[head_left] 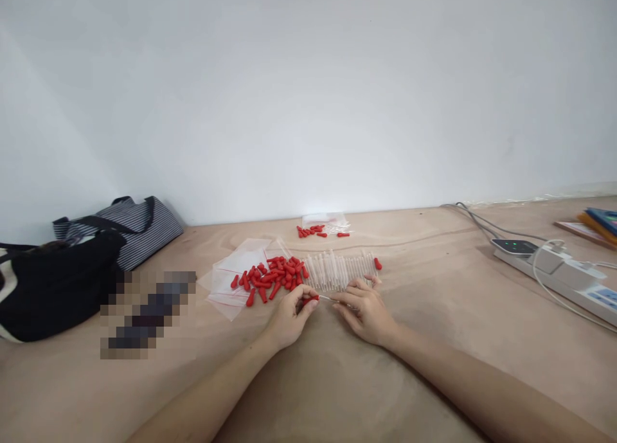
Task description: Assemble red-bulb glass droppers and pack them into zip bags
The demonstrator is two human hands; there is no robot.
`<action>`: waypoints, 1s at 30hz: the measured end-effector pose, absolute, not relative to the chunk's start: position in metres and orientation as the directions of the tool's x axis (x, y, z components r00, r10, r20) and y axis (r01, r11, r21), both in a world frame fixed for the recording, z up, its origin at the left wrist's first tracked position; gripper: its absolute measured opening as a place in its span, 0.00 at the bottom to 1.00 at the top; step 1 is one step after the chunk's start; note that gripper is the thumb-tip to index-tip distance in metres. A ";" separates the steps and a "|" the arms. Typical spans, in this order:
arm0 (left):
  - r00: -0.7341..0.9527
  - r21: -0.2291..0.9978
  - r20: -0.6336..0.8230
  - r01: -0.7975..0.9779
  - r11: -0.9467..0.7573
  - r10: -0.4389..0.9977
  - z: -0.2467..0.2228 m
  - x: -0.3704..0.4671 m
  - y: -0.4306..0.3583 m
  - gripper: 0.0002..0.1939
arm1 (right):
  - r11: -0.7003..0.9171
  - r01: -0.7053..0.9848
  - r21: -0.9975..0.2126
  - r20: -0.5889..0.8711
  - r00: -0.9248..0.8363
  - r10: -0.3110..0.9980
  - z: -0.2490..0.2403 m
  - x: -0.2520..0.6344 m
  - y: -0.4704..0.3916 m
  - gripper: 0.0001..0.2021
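My left hand [292, 316] is closed on a red rubber bulb [312, 298], pinched between thumb and fingers. My right hand [365, 311] holds a thin clear tube [325, 297], whose left end meets the bulb. Just beyond my right hand lies a row of clear tubes [337, 269] side by side. A heap of red bulbs [274, 276] lies on clear plastic bags [226, 282], beyond and left of my left hand. One loose red bulb [378, 263] is at the row's right end.
Farther back, a small bag [328, 220] lies by more red bulbs [311, 231] and thin white pieces. A striped bag [149, 227], a black bag [62, 289] and a blurred item are left. A power strip [563, 279] with cables and some books [602, 221] are right.
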State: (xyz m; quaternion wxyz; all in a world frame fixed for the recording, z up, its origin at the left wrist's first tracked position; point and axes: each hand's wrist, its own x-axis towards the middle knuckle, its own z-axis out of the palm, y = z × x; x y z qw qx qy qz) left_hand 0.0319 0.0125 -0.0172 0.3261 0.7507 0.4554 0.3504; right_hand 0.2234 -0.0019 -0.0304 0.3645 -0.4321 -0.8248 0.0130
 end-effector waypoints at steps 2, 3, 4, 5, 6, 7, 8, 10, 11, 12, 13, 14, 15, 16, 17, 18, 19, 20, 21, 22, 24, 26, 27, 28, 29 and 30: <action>0.326 0.820 0.212 0.454 -0.349 0.921 -0.019 0.032 0.013 0.08 | 0.638 0.706 -0.308 0.600 -0.376 0.706 -0.031 0.223 -0.001 0.09; 0.318 0.824 0.204 0.455 -0.338 0.926 -0.019 0.031 0.014 0.08 | 0.639 0.709 -0.298 0.602 -0.380 0.702 -0.031 0.223 -0.001 0.09; 0.311 0.827 0.200 0.455 -0.330 0.929 -0.020 0.031 0.014 0.08 | 0.638 0.713 -0.292 0.603 -0.380 0.701 -0.032 0.223 -0.001 0.09; 0.307 0.828 0.197 0.455 -0.326 0.931 -0.020 0.031 0.015 0.09 | 0.636 0.715 -0.291 0.604 -0.378 0.702 -0.032 0.223 -0.001 0.09; 0.304 0.828 0.199 0.457 -0.326 0.932 -0.021 0.031 0.015 0.09 | 0.634 0.715 -0.294 0.605 -0.375 0.703 -0.032 0.223 -0.001 0.09; 0.302 0.825 0.201 0.461 -0.328 0.932 -0.021 0.031 0.015 0.09 | 0.634 0.714 -0.298 0.605 -0.373 0.704 -0.032 0.223 -0.001 0.09; 0.301 0.821 0.203 0.466 -0.329 0.932 -0.020 0.032 0.014 0.09 | 0.635 0.711 -0.303 0.605 -0.372 0.705 -0.032 0.223 -0.001 0.09; 0.304 0.814 0.200 0.478 -0.331 0.931 -0.019 0.033 0.013 0.09 | 0.640 0.701 -0.316 0.603 -0.372 0.705 -0.031 0.223 -0.001 0.09; 0.305 0.810 0.199 0.483 -0.331 0.931 -0.018 0.033 0.012 0.08 | 0.643 0.694 -0.322 0.603 -0.373 0.705 -0.031 0.223 -0.001 0.09; 0.306 0.807 0.197 0.489 -0.332 0.931 -0.017 0.033 0.012 0.08 | 0.648 0.688 -0.327 0.604 -0.375 0.703 -0.031 0.223 0.000 0.09; 0.309 0.801 0.195 0.497 -0.333 0.931 -0.016 0.034 0.011 0.08 | 0.653 0.682 -0.329 0.604 -0.380 0.701 -0.031 0.223 0.000 0.09; 0.310 0.792 0.195 0.510 -0.336 0.930 -0.016 0.034 0.010 0.08 | 0.659 0.677 -0.328 0.602 -0.388 0.698 -0.030 0.223 0.000 0.09; 0.309 0.780 0.196 0.525 -0.339 0.930 -0.016 0.034 0.010 0.09 | 0.663 0.674 -0.325 0.598 -0.397 0.697 -0.030 0.223 0.000 0.10; 0.311 0.768 0.197 0.540 -0.343 0.930 -0.016 0.034 0.009 0.09 | 0.668 0.671 -0.322 0.591 -0.409 0.695 -0.030 0.223 0.001 0.10; 0.317 0.757 0.197 0.552 -0.349 0.928 -0.016 0.033 0.009 0.09 | 0.674 0.667 -0.318 0.583 -0.423 0.694 -0.030 0.224 0.001 0.10; 0.326 0.747 0.198 0.561 -0.358 0.924 -0.017 0.033 0.009 0.09 | 0.680 0.663 -0.314 0.574 -0.437 0.692 -0.029 0.224 0.002 0.10; 0.337 0.738 0.200 0.566 -0.368 0.920 -0.017 0.033 0.009 0.09 | 0.685 0.659 -0.311 0.565 -0.451 0.691 -0.029 0.224 0.002 0.10; 0.348 0.729 0.202 0.571 -0.378 0.915 -0.018 0.032 0.009 0.08 | 0.688 0.657 -0.309 0.556 -0.462 0.691 -0.029 0.225 0.002 0.09; 0.359 0.718 0.207 0.577 -0.390 0.910 -0.019 0.032 0.009 0.08 | 0.688 0.657 -0.307 0.548 -0.469 0.692 -0.029 0.225 0.002 0.09; 0.366 0.704 0.214 0.585 -0.403 0.906 -0.019 0.032 0.009 0.08 | 0.686 0.660 -0.305 0.541 -0.473 0.696 -0.029 0.225 0.002 0.09; 0.373 0.677 0.233 0.601 -0.425 0.898 -0.020 0.032 0.008 0.08 | 0.675 0.672 -0.304 0.526 -0.473 0.707 -0.028 0.224 0.001 0.09; 0.377 0.659 0.255 0.606 -0.446 0.890 -0.020 0.032 0.007 0.08 | 0.664 0.680 -0.312 0.509 -0.471 0.721 -0.027 0.223 0.001 0.10; 0.378 0.651 0.267 0.608 -0.455 0.887 -0.019 0.033 0.007 0.07 | 0.657 0.680 -0.325 0.500 -0.466 0.730 -0.026 0.223 0.001 0.10; 0.378 0.641 0.278 0.611 -0.464 0.883 -0.019 0.033 0.006 0.07 | 0.651 0.678 -0.341 0.492 -0.461 0.739 -0.025 0.222 0.000 0.10; 0.379 0.630 0.290 0.615 -0.474 0.879 -0.018 0.033 0.006 0.07 | 0.645 0.675 -0.358 0.483 -0.457 0.747 -0.024 0.222 0.000 0.10; 0.380 0.618 0.303 0.619 -0.484 0.874 -0.018 0.033 0.005 0.07 | 0.640 0.672 -0.373 0.474 -0.455 0.754 -0.023 0.221 0.000 0.10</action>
